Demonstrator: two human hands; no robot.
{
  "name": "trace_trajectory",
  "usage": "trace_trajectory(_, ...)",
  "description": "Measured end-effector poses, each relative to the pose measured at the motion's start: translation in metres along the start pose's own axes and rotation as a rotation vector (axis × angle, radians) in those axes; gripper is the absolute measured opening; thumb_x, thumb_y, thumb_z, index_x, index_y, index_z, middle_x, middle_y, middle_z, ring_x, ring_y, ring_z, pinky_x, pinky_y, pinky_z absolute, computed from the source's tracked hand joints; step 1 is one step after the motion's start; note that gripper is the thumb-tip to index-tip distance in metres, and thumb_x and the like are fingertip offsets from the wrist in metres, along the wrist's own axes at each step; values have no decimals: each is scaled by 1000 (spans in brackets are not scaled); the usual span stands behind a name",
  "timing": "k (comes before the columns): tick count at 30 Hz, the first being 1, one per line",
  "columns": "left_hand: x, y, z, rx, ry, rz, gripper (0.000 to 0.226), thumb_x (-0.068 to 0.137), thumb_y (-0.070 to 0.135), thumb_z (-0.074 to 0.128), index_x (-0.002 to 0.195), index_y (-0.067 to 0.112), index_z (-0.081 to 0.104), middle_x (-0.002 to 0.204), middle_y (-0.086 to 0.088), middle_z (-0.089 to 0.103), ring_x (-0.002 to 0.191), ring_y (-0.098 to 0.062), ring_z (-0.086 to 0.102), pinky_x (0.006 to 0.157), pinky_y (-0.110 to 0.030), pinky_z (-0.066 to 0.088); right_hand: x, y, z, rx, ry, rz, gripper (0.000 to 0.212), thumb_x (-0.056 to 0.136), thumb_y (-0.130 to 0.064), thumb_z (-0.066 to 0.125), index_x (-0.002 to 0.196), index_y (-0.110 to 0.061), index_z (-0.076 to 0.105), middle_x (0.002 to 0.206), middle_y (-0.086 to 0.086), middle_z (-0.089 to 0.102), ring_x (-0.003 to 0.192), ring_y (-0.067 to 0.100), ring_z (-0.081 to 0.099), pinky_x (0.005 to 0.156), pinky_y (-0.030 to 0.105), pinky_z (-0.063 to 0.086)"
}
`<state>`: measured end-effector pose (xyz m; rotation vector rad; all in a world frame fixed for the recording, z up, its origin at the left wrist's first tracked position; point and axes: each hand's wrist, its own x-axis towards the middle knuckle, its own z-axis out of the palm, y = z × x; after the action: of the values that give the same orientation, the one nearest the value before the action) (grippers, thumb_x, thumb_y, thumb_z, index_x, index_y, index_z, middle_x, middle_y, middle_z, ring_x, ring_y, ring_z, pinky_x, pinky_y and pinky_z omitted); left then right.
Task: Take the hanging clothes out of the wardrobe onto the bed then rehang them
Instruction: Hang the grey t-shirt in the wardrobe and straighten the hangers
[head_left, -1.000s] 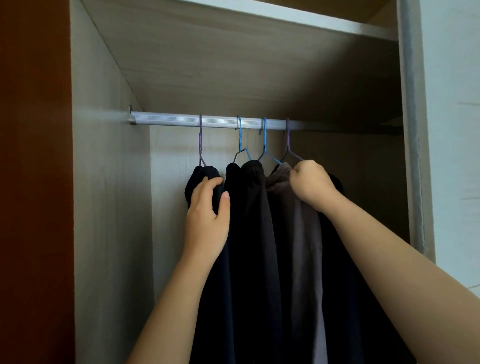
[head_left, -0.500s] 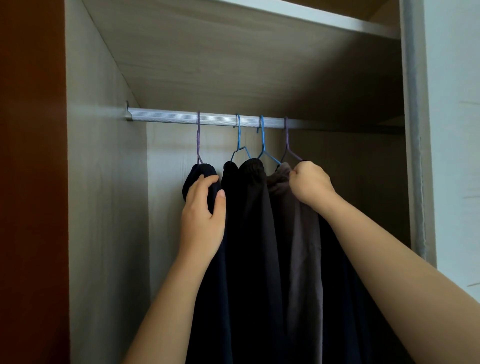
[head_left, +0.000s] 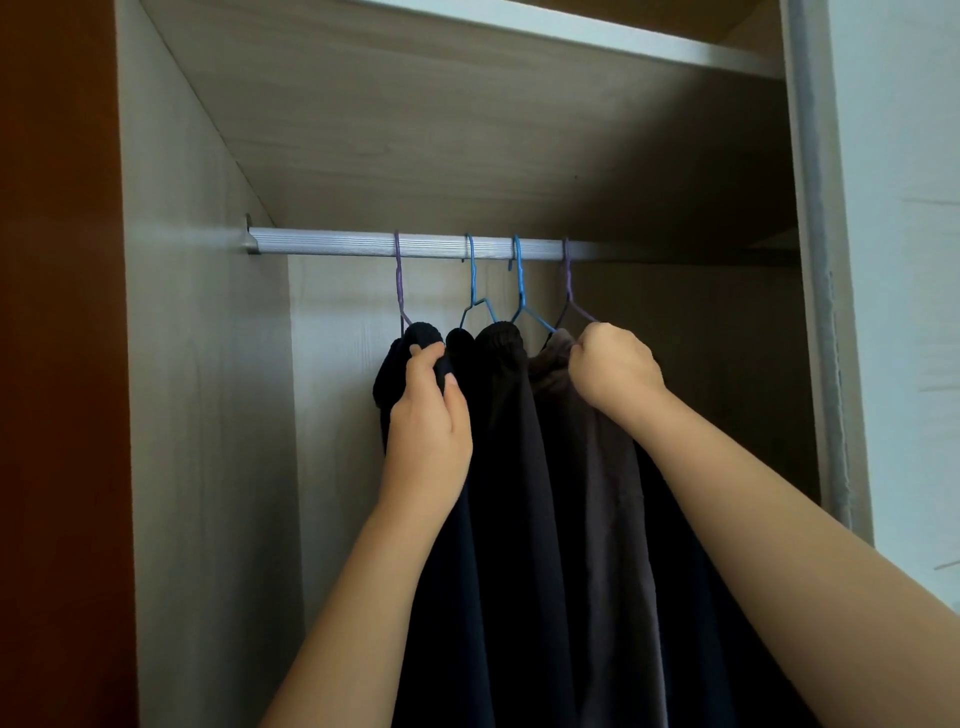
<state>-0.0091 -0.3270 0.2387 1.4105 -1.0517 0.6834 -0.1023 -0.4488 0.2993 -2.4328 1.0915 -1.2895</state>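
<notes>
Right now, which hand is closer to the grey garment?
Right. The right hand grips the grey garment at its top; the left hand holds the leftmost dark garment, with a black garment hanging between.

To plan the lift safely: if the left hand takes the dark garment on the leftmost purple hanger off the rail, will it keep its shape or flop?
Probably floppy: the dark garment hangs in limp folds and bunches under the left hand. Likely light, since a thin purple hanger carries it. It might slide off that hanger if tilted.
</notes>
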Motion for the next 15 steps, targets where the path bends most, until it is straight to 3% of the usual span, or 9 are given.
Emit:
trace_trajectory(1,0,0,1,-9,5,-3,36,97,15,35,133,11,39,123,-31,53,59,7,55,56,-5,36,-3,-2,0,-82,76,-49,25,93,-10,42,113,0,52,117,20,55,99,36,53,72,36,40)
trace_trajectory(3,-1,-1,2,-37,32,-26,37,97,15,35,134,13,38,136,-19,48,98,-6,61,78,-11,39,-7,-9,-2,-215,303,-229,28,91,-14,43,115,-1,49,120,20,48,109,37,47,82,40,39)
trace_trajectory(4,-2,-3,2,-61,53,-42,37,97,14,36,134,13,38,138,-10,47,113,-13,54,85,-12,36,-8,-16,-3,-184,375,-338,29,91,-17,43,116,-2,50,120,18,47,110,36,46,85,39,38)
trace_trajectory(5,-3,-3,2,-92,74,-54,38,97,13,38,134,12,38,135,-4,48,118,-10,50,86,-10,32,-8,-25,-5,-66,358,-419,31,92,-20,43,117,-4,52,120,17,49,110,34,47,86,37,38)
trace_trajectory(6,-4,-4,2,-136,89,-69,39,96,12,40,135,11,38,130,0,49,117,-4,48,86,-7,30,-8,-37,-7,116,262,-449,33,92,-25,43,117,-6,53,120,15,53,108,32,51,86,35,39)
trace_trajectory(8,-6,-6,2,-252,96,-115,43,94,11,46,136,10,37,136,0,47,123,-1,43,95,-8,30,-8,-62,-8,448,-91,-364,39,93,-37,41,113,-7,55,111,15,63,91,28,61,75,31,42)
trace_trajectory(10,-7,-9,0,-322,92,-152,45,91,10,52,135,11,41,136,1,48,126,-4,42,103,-16,31,-6,-83,-4,503,-390,-271,42,92,-45,40,99,-6,54,91,13,64,65,23,60,53,23,42)
trace_trajectory(13,-10,-15,-6,-314,115,-177,45,87,10,58,131,13,46,124,8,50,122,-5,44,102,-19,33,-4,-98,8,463,-534,-210,33,91,-37,46,73,-10,44,71,7,52,51,18,50,30,9,31)
trace_trajectory(15,-12,-18,-9,-331,123,-214,47,85,9,61,129,13,47,118,12,49,118,-3,45,96,-14,35,-5,-102,17,468,-567,-193,30,91,-26,48,67,-10,41,66,6,47,49,16,45,29,8,29)
